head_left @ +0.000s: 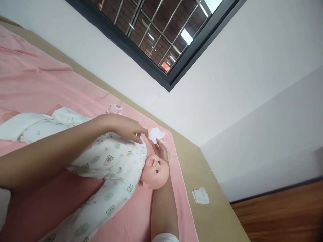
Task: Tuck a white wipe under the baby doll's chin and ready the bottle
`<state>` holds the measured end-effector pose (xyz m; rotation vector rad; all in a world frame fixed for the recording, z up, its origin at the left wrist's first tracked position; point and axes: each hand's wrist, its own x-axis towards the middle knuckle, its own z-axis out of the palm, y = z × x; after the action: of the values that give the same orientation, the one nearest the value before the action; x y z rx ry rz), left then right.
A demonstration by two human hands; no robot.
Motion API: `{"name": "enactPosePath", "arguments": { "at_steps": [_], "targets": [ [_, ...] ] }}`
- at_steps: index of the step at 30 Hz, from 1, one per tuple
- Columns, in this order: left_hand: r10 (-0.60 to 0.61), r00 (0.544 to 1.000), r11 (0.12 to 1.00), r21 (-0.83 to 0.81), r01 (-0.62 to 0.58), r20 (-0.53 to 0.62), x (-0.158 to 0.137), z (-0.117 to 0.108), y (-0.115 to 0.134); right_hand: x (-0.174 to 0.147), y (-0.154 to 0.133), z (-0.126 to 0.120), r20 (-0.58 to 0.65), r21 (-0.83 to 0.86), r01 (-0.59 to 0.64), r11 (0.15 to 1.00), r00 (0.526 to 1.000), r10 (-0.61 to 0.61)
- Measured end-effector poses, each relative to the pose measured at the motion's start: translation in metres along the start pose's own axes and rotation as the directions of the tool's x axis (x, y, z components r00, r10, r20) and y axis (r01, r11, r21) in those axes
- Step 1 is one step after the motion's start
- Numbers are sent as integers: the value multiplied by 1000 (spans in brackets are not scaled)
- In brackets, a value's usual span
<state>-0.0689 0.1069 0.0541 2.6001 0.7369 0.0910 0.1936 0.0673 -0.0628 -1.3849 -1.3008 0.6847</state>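
Observation:
A baby doll (108,158) in a white sleepsuit with green animal prints lies on its back, its bald head (157,173) toward the right. Underneath that head runs my right forearm. My right hand (160,148) comes out beyond it, its fingertips around the lower corner of a white tissue (155,135) that has clear plastic around it. Reaching across the doll's chest, my left hand (128,128) has its fingers bent and apart, the foremost fingertip at the tissue's left edge. Whether that fingertip touches the tissue I cannot tell.
Behind my left wrist stands a pink baby bottle (116,108), partly hidden. A pink sheet (50,84) covers most of the tan bed surface (199,168). Folded white tissue (201,195) lies near the bed's right edge. A white wall (227,84) and barred window (161,33) border the far side.

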Motion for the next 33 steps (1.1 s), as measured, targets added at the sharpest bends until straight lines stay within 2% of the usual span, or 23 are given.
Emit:
{"name": "enactPosePath", "arguments": {
  "at_steps": [2,6,10,14,18,22,26,30,33],
  "targets": [
    [27,1000,1000,13,-27,-1,0,3,-1,6,4,-9,-44,28,-18,999,999,19],
    [74,992,997,37,-71,-100,3,6,-2,25,3,-30,-141,30,-69,997,987,72],
    [91,979,994,75,-79,-184,8,12,0,37,-14,-46,-204,-102,-46,994,979,25],
    [169,952,985,82,-153,-256,16,18,-2,32,-40,-50,-96,-271,38,962,993,-66],
    [236,910,971,46,-235,-342,21,21,-3,17,-71,-37,65,-355,193,915,981,-182],
    [252,884,961,-5,-276,-395,24,22,-4,-5,-104,-20,278,-372,357,857,924,-264],
    [275,883,952,-23,-307,-379,24,20,-7,-29,-130,-13,436,-344,465,816,849,-300],
    [334,875,919,-85,-385,-352,22,17,-3,-44,-145,-18,501,-366,529,766,806,-317],
    [290,905,932,-121,-341,-312,19,14,0,-48,-150,-22,491,-373,563,738,794,-358]
  ]
}}
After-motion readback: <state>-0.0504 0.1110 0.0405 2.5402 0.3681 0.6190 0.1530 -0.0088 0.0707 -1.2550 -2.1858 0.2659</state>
